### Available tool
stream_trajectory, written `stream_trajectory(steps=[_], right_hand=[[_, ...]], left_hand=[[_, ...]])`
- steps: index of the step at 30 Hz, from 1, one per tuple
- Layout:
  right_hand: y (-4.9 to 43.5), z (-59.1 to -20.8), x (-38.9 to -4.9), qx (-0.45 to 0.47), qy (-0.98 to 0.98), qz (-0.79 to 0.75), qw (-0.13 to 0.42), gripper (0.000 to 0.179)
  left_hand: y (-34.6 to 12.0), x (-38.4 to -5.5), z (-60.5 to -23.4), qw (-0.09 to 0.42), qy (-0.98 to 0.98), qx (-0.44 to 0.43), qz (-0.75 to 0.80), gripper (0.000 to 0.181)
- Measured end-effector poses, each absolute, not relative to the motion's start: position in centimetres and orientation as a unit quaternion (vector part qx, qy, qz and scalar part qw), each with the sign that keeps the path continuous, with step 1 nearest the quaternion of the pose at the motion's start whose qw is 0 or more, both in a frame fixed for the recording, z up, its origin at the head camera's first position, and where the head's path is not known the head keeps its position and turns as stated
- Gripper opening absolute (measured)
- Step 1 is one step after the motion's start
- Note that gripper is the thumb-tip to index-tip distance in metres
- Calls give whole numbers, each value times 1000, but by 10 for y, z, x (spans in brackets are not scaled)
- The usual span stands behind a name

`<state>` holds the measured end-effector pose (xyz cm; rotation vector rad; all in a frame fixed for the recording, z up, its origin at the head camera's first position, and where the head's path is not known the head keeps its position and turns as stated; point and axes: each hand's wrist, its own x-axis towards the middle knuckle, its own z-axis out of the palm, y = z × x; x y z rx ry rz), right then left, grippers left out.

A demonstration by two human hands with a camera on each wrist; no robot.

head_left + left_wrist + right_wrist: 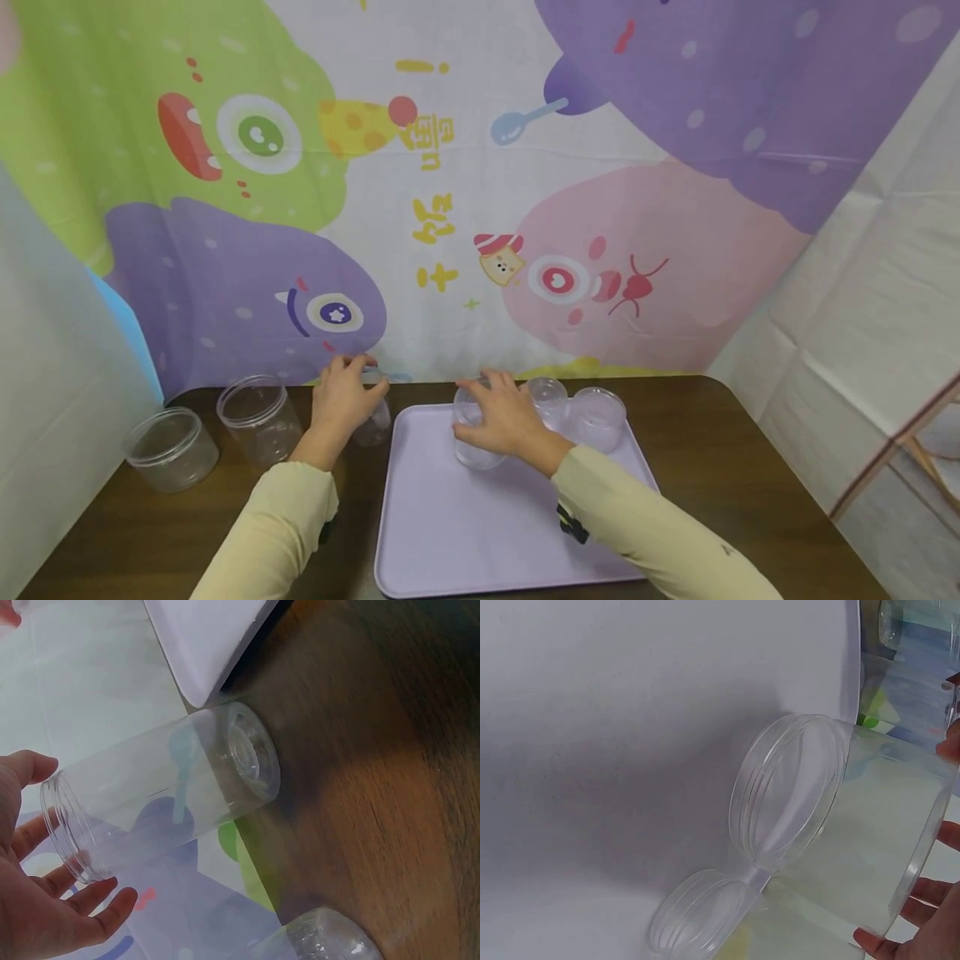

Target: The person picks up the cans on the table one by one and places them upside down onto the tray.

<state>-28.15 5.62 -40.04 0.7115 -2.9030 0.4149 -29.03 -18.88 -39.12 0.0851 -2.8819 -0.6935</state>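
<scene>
On the table left of the tray stands a tall clear plastic jar [372,427], upright with its threaded rim at the top. My left hand [343,404] grips it round that rim, thumb on one side and fingers on the other in the left wrist view. A second clear jar [478,457] stands upside down on the lilac tray [457,533], its threaded mouth at the tray surface in the right wrist view. From above, my right hand [508,412] holds this jar around its base, fingers spread to both sides.
Two more clear jars, a narrow one [546,398] and a wider one [597,419], stand at the tray's back right. Left of my left hand are a large open jar [258,421] and a shorter one [171,450]. A cartoon-printed cloth [465,333] hangs behind the table [720,500].
</scene>
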Motion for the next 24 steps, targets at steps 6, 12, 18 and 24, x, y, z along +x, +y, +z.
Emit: stream_trajectory(steps=[6, 12, 18, 24], right_hand=[[54, -402, -284, 238, -960, 131, 67, 60], [51, -405, -283, 238, -961, 126, 58, 60], [49, -405, -284, 237, -962, 121, 57, 60], [48, -405, -287, 237, -963, 119, 53, 60]], left_hand=[[-189, -293, -391, 91, -968, 23, -233, 47], [-190, -291, -395, 89, -971, 21, -223, 49], [-191, -291, -395, 97, -970, 15, -223, 47], [-192, -291, -390, 102, -970, 6, -220, 45]])
